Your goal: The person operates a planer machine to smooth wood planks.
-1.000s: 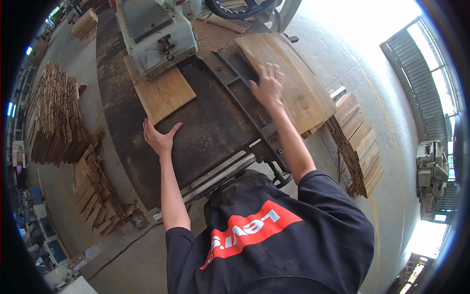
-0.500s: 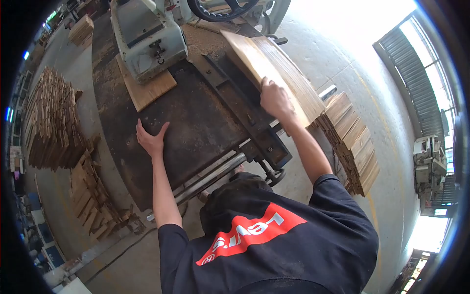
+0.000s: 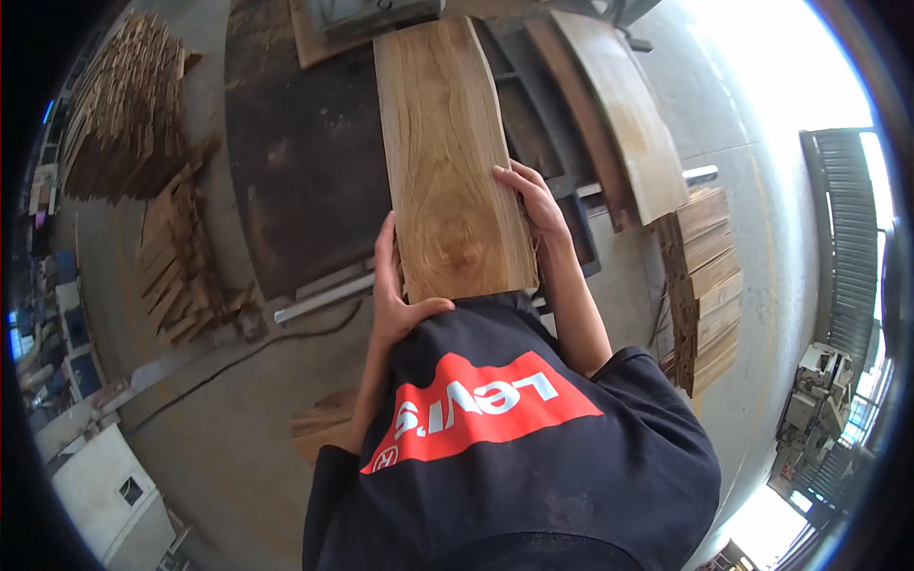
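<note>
A long wooden board (image 3: 447,162) with a knot near its close end is held between my two hands, in front of my chest and over the dark machine table (image 3: 305,162). My left hand (image 3: 395,290) grips the board's left edge at the near corner, its thumb lying over the near end. On the right edge, a little farther up, my right hand (image 3: 535,202) holds the board with its thumb on the top face; its other fingers are partly hidden.
More boards (image 3: 619,114) lie on the machine's right side, above a stack of wood (image 3: 709,285). At the left, a tall wood pile (image 3: 129,114) and a lower heap (image 3: 176,262) stand on the floor. Part of the machine head (image 3: 371,11) shows at the top.
A board is now between both hands. My left hand, empty and spread over the table before, and my right hand, earlier on the right-side boards, have come closer to my body. The view has shifted.
</note>
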`<state>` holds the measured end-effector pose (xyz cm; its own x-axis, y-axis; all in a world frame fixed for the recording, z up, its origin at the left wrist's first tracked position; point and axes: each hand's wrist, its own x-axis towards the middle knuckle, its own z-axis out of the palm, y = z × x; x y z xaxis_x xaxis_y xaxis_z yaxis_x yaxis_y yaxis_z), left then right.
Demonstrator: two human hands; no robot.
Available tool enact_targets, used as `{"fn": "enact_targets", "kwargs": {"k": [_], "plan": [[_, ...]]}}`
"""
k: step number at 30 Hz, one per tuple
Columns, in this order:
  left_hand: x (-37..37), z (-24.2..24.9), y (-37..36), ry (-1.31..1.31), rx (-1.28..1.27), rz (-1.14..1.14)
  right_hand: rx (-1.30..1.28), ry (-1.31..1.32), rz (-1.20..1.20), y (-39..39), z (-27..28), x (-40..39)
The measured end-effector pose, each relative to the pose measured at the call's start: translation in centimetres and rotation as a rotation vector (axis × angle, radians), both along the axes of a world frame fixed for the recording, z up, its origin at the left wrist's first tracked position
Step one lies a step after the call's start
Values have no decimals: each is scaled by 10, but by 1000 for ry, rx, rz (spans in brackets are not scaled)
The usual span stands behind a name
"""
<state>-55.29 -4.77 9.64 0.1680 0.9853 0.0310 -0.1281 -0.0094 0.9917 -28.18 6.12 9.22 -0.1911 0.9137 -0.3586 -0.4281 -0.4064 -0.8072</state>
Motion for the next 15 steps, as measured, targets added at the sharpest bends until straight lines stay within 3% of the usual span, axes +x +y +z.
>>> {"fn": "enact_targets", "kwargs": {"k": [2, 5, 8, 11, 12, 15], "plan": [[2, 2, -8, 118, 24, 23, -29, 12, 11, -2, -23, -17], [-4, 17, -20, 613, 64, 49, -100, 11, 66, -5, -45, -31], [-6, 7, -22, 657, 96, 117, -152, 11, 102, 7, -58, -50], [-9, -6, -16, 874, 146, 184, -136, 85, 59, 14, -60, -70], [-12, -12, -15, 913, 150, 197, -102, 37, 29, 18, -61, -73], [-20, -35, -2, 1063, 187, 231, 259, -527, -287, 26, -72, -85]]}}
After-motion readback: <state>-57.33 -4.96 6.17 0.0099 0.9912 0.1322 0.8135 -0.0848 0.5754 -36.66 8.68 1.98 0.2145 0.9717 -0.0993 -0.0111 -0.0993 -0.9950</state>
